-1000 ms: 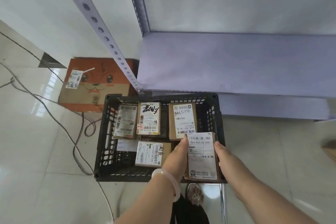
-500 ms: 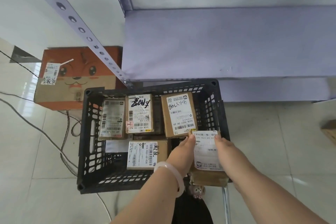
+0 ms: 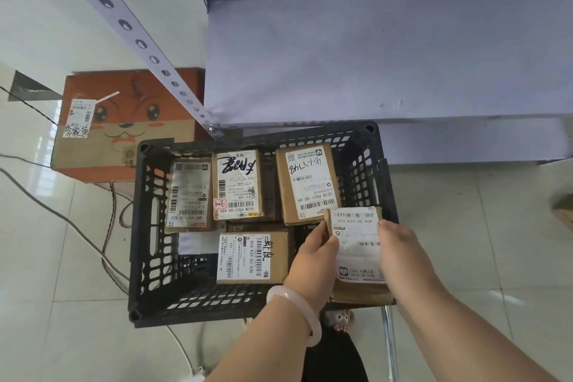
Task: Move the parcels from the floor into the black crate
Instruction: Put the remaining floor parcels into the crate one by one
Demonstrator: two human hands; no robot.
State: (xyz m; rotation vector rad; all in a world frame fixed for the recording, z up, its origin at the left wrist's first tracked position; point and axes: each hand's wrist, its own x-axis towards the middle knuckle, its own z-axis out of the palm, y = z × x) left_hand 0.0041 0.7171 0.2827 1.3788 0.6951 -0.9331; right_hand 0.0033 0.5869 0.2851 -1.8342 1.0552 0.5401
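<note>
The black crate stands on the tiled floor and holds several brown parcels with white labels, among them one at the back right and one near the front. Both hands hold another labelled parcel over the crate's front right corner, tilted with its far end up. My left hand grips its left edge, thumb on the label. My right hand grips its right edge. The parcel's near end rests about level with the crate's rim.
An orange cardboard box with a cartoon face sits on the floor behind the crate's left corner. A grey metal shelf and its perforated upright stand right behind the crate. Cables run over the tiles at left.
The parcel in both hands has sunk lower into the crate's front right corner. The view has shifted closer to the crate.
</note>
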